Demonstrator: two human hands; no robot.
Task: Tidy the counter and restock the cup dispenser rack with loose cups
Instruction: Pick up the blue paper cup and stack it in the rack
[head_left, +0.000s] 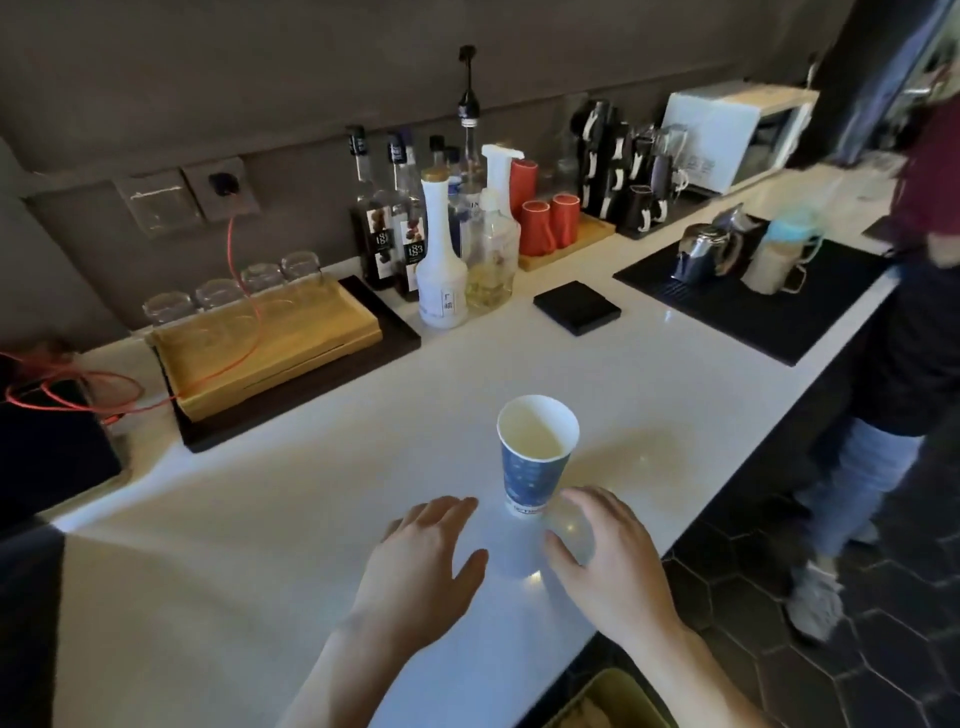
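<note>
1. the tall blue paper cup with a white rim (536, 457) stands upright and alone near the front edge of the white stone counter (311, 519); we judge it a loose cup for restocking.
2. our left hand (423, 556) and right hand (605, 551) hover apart, fingers spread, holding nothing, flanking the cup's base, likely ready to grasp it.
3. no cup dispenser rack is identifiable in view.
4. glass syrup bottles (395, 218) line the wall, leaving the work area free.

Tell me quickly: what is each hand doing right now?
Left hand: open, holding nothing, just short of the paper cup.
Right hand: open, holding nothing, beside the cup's base.
</note>
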